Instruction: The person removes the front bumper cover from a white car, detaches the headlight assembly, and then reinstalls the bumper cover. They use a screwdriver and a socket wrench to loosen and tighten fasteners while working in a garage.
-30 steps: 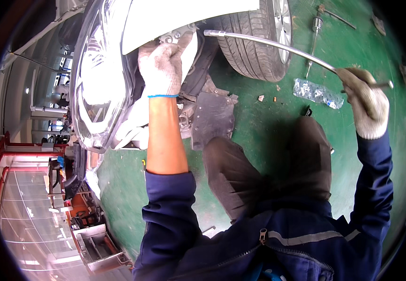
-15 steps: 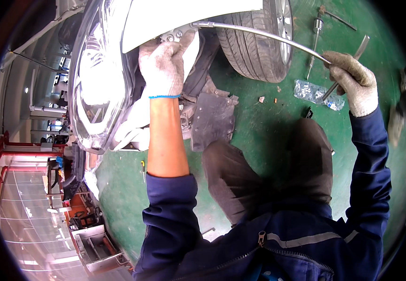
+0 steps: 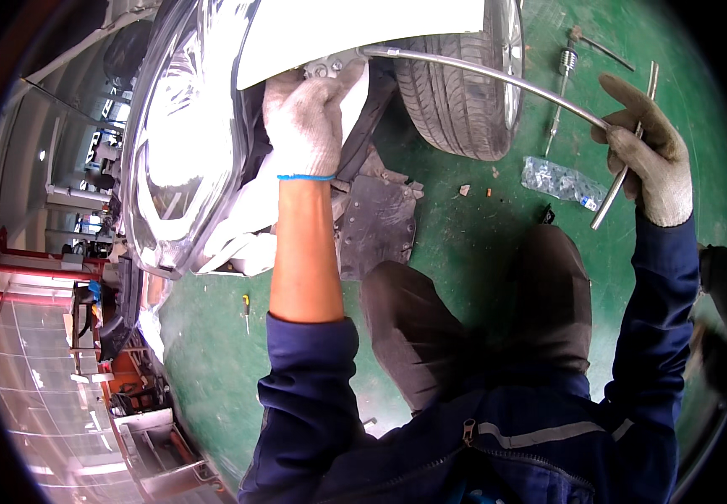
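we have two gloved hands here and one long bar. our right hand (image 3: 657, 164) pinches the bar (image 3: 515, 81) near its one cross rod (image 3: 609, 202), thumb over the metal, index finger spread away. the bar runs leftward from this hand, its other end beside the left thumb; whether they touch, we cannot tell. our left hand (image 3: 305, 122) is curled at one metal part (image 3: 323, 69); its fingertips are partly hidden, so we cannot tell whether they are pressed together.

just above that hand we see one white panel (image 3: 363, 29); to its left, one headlight (image 3: 180, 126); to its right, one tyre (image 3: 452, 105). below it lies one dark flat sheet (image 3: 378, 231). just left of our right hand, on the green floor, is one clear plastic packet (image 3: 552, 176). beyond that hand, up and to the left, lies one rod tool (image 3: 567, 60) with a crosspiece. well below our left hand, beside the forearm, we find one yellow-handled screwdriver (image 3: 246, 306), and farthest down to the left, one metal tray (image 3: 149, 420).
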The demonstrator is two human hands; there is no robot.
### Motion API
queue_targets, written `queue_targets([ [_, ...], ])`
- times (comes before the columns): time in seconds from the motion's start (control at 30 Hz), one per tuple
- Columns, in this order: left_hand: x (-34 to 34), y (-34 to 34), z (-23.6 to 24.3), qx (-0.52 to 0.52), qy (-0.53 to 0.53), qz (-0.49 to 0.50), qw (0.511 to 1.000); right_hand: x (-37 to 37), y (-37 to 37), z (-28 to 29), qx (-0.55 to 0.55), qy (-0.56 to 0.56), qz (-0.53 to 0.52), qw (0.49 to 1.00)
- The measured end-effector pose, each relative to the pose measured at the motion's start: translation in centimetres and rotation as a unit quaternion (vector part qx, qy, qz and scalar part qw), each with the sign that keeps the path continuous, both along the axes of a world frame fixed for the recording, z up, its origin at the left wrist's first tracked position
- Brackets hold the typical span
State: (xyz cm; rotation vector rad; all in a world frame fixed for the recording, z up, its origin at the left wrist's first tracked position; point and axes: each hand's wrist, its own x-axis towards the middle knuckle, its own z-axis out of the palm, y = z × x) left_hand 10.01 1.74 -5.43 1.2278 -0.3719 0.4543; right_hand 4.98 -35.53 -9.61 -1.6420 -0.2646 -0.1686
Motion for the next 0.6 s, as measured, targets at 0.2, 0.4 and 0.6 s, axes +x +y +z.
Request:
queue_targets([
  [0.2, 0.1, 0.3, -0.4, -0.024, -0.025, -0.048, 0.998, 0.6, -0.4, -0.7, 0.063, 0.005, 0.027, 0.998],
  [0.4, 0.3, 0.8, -0.6, 0.187, -0.083, 0.070, 0.976, 2.2, -1.3, -1.6, 0.141, 0.031, 0.072, 0.987],
  [0.6, 0.2, 0.7, -0.4, -0.007, -0.030, -0.057, 0.998, 1.6, 0.3, -1.4, 0.190, 0.032, 0.052, 0.980],
])
